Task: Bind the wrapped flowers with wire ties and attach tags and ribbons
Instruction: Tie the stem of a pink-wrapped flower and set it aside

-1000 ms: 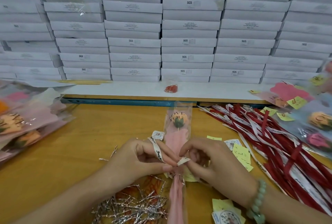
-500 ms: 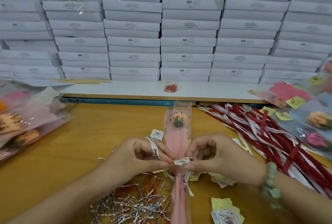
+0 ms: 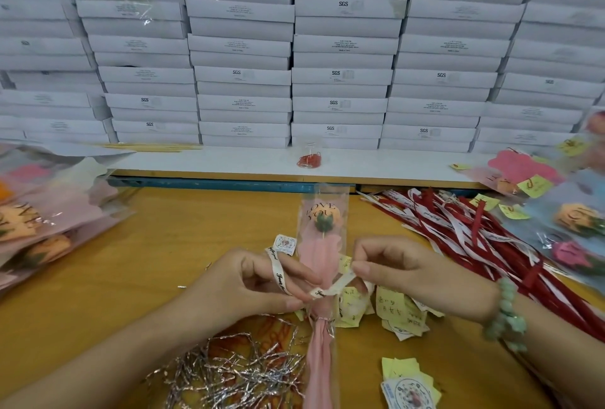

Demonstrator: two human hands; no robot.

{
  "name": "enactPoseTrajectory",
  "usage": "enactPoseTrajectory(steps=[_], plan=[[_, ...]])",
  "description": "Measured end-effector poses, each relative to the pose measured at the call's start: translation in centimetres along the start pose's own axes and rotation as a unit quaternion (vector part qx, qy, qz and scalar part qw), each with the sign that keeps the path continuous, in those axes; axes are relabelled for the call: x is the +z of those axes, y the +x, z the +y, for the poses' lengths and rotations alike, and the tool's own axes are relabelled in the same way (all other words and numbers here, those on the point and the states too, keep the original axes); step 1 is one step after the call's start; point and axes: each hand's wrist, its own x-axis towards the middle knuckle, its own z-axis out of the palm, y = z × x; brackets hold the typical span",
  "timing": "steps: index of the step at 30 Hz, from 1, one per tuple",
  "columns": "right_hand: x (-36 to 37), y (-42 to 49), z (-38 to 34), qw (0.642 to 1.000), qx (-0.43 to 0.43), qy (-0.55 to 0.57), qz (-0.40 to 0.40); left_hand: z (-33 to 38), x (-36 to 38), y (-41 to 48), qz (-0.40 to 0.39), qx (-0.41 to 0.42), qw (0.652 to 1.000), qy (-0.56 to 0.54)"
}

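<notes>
A single wrapped flower (image 3: 322,238) in clear film and pink paper lies upright on the wooden table (image 3: 131,264), a wire tie (image 3: 322,319) twisted round its neck. A white printed ribbon (image 3: 330,289) crosses the neck just above that tie. My left hand (image 3: 248,284) pinches the ribbon's left end, which loops over my fingers. My right hand (image 3: 412,274) pinches the right end beside the wrap. A small round tag (image 3: 284,243) lies just left of the flower.
Loose silver wire ties (image 3: 229,372) lie in a heap in front of me. Red and white ribbons (image 3: 484,244) are piled at the right, with yellow notes and tags (image 3: 402,313). Wrapped flowers sit at the left (image 3: 39,222) and right (image 3: 576,218). White boxes (image 3: 340,74) are stacked behind.
My right hand has shifted right and up, drawing its ribbon end away from the flower's neck. My left hand keeps its grip on the other end.
</notes>
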Motion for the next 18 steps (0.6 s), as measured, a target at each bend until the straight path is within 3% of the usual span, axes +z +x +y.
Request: enactPoseTrajectory(steps=[4, 8, 15, 18], plan=[[-1.5, -0.6, -0.3, 0.991, 0.078, -0.004, -0.112, 0.1, -0.8, 0.0, -0.038, -0.003, 0.998, 0.041], [-2.9, -1.1, 0.4, 0.973, 0.156, -0.036, -0.166, 0.3, -1.7, 0.0, -0.070, -0.020, 0.996, 0.043], [-3.7, -1.2, 1.2, 0.952, 0.217, -0.108, -0.187, 0.6, -3.6, -0.2, -0.106, -0.109, 0.981, 0.121], [-3.1, -1.0, 0.6, 0.956, 0.216, -0.139, -0.141, 0.9, -4.1, -0.4, -0.079, -0.114, 0.981, 0.134]])
